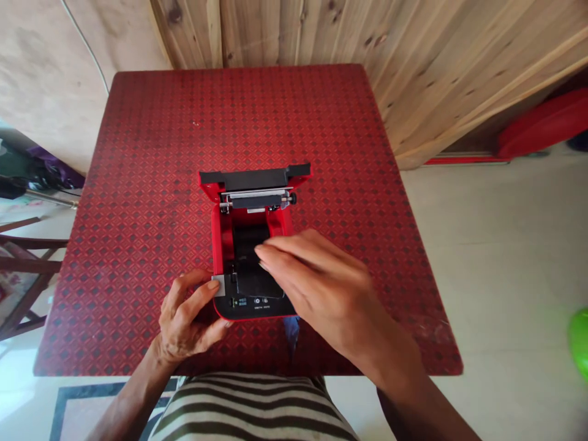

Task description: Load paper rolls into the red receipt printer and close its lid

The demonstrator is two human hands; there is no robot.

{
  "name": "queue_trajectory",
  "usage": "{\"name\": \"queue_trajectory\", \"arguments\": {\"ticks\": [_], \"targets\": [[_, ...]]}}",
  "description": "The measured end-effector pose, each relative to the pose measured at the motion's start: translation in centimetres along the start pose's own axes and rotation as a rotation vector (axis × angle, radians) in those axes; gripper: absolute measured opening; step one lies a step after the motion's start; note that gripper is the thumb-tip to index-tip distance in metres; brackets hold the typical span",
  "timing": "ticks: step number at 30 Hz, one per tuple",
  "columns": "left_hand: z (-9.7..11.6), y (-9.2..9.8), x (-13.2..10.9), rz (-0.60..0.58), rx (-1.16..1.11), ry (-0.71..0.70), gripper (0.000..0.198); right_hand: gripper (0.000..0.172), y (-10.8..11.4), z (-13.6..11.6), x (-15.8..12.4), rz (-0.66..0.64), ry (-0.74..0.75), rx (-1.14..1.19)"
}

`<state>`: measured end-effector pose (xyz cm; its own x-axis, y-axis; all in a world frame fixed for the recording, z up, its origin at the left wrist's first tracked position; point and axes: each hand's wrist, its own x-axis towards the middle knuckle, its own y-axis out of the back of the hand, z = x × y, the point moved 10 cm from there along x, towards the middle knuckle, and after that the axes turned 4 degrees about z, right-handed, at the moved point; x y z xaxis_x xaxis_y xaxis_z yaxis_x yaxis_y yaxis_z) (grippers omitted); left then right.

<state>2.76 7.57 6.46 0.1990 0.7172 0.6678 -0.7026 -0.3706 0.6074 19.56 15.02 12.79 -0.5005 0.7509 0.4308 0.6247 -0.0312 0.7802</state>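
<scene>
A red and black machine (222, 242), like a small printer, rests near the table's front with its lid (255, 179) raised at the back. Under the lid a roller with metal parts shows. My left hand (190, 312) holds the machine's front left corner, the index fingertip on a small grey patch (219, 286). Over the machine's right side is my right hand (316, 275), fingers pressed together in a pinch above the dark inner compartment (250, 245). Anything between those fingertips is too small or hidden to name.
The table (257, 116) has a red patterned cover. A blue item (291, 334) lies just in front of the machine. Wooden panelling (285, 30) stands behind the table, a wooden chair (27, 263) at the left, and a green object (579, 343) at the far right.
</scene>
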Motion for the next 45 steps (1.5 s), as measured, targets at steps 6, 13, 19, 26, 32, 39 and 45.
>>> {"name": "queue_trajectory", "arguments": {"ticks": [6, 13, 19, 26, 32, 39, 45], "targets": [[0.1, 0.0, -0.3, 0.022, 0.013, 0.0, 0.053, 0.024, -7.8, 0.9, 4.3, -0.555, -0.089, -0.326], [-0.1, -0.2, -0.9, 0.003, 0.001, 0.013, 0.049, 0.031, -8.7, 1.1, 4.6, -0.653, -0.058, -0.318], [0.1, -0.2, -0.4, 0.004, 0.042, -0.001, 0.049, 0.013, -0.5, -1.0, 2.6, -0.206, -0.033, -0.065], [0.1, 0.0, 0.2, 0.029, 0.001, -0.027, 0.055, 0.024, 4.0, 10.9, -3.6, 0.3, -0.565, 0.333], [0.0, 0.0, 0.1, 0.044, -0.006, -0.048, 0.056, 0.027, -0.6, 14.9, -5.7, 0.233, -0.627, 0.389], [-0.1, 0.0, 0.1, 0.055, 0.002, -0.065, 0.06, 0.024, -3.3, 15.3, -5.8, 0.146, -0.622, 0.339], [-0.2, 0.0, 0.1, 0.049, 0.004, -0.053, 0.06, 0.053, -1.7, 14.6, -7.5, 0.176, -0.66, 0.313]]}}
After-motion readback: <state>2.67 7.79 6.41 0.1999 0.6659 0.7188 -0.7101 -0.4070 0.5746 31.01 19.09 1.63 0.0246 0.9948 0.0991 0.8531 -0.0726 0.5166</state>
